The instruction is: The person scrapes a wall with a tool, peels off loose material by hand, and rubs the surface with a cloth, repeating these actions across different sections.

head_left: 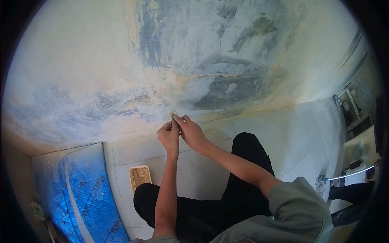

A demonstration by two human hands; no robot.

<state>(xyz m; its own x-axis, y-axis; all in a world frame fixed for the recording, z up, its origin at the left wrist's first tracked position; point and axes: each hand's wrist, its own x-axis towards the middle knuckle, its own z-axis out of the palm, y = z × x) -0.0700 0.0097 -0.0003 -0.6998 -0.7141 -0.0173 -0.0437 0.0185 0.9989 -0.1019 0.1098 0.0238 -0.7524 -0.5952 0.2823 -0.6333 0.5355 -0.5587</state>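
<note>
Both of my hands are together in front of the lower part of a patchy, stained wall (pixel 239 87). My right hand (pixel 190 130) pinches a small pale piece (pixel 173 113), too small to identify, between thumb and fingers. Just beside it, my left hand (pixel 168 135) has its fingers pressed together, touching or nearly touching the right fingers. What the left fingers hold, if anything, is hidden. Grey and blue-white smears cover the wall around the hands.
A pale tray (pixel 132 178) with brown material stands on the tiled floor (pixel 182 162), left of my knees. Farther left lies a blue sheet (pixel 91 182). At the right edge are shelves (pixel 351 107) and another person's dark-clothed legs (pixel 350 192).
</note>
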